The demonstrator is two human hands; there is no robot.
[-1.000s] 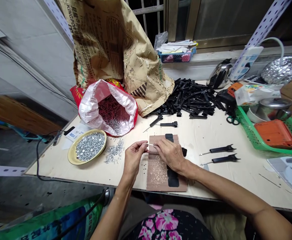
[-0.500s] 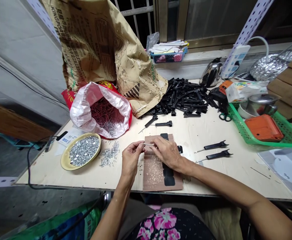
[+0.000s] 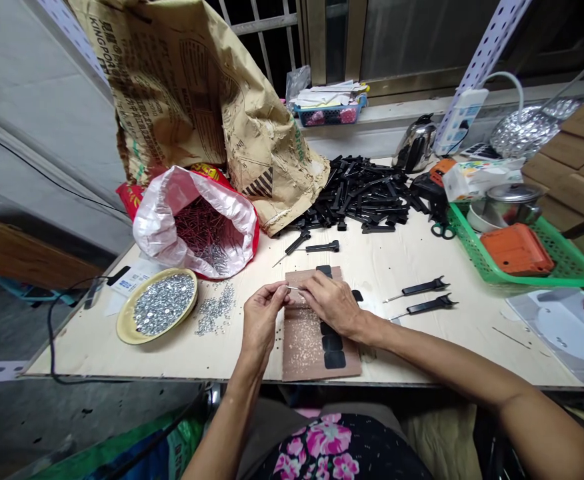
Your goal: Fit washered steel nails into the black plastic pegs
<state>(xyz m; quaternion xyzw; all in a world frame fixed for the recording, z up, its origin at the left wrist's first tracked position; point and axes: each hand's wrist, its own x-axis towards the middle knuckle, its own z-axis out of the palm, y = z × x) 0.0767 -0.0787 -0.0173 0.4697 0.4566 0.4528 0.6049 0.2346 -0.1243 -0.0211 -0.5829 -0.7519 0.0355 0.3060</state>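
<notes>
Over the far half of the brown board (image 3: 299,372), a thin metal rod (image 3: 293,287) runs between the two hands, lying roughly level. The left hand (image 3: 261,317), at the board's left edge, pinches one end of the rod between thumb and fingers. The right hand (image 3: 333,303), above the board, has its fingers bent down around the other end; exactly which fingertips grip it cannot be told. The hands are close together, with a short stretch of rod visible between them.

The board lies at the near edge of the bench (image 3: 182,363), sprinkled with pale crumbs (image 3: 306,343). Black rounded squares (image 3: 335,360) line its right part, partly hidden by the right hand.

Left of the board, small loose metal pieces (image 3: 215,309) are scattered beside a yellow bowl (image 3: 125,328) filled with metal washers (image 3: 165,303). Beyond the board to the left, an open red-and-white sack (image 3: 159,223) holds thin reddish and silvery rods (image 3: 203,230). Just beyond the board lie two black handles with metal shafts (image 3: 323,246); farther back is a heap of black plastic handles (image 3: 362,193). Right of the board, two fork-ended black handles (image 3: 429,305) lie side by side, their shafts pointing toward it. Well to the board's right, a green basket (image 3: 579,272) contains an orange case (image 3: 517,250) and a lidded metal pot (image 3: 515,200).
</notes>
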